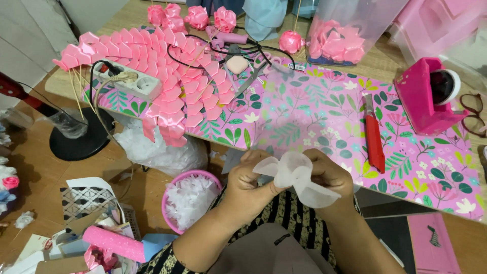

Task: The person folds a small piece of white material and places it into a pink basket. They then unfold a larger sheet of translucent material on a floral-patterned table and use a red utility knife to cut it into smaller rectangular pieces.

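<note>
While both hands pinch it, the white ribbon appears light, soft and crushable; left hand at 9 o'clock, right hand at 3 o'clock grasp its folds.

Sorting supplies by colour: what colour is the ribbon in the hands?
White, slightly sheer ribbon, pinched by both hands; head view.

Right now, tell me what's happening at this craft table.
A person's left hand and right hand pinch and fold a piece of white ribbon at the table's near edge. On the floral table cover lie a red utility knife, a pink tape dispenser and rows of folded pink ribbon petals.
</note>
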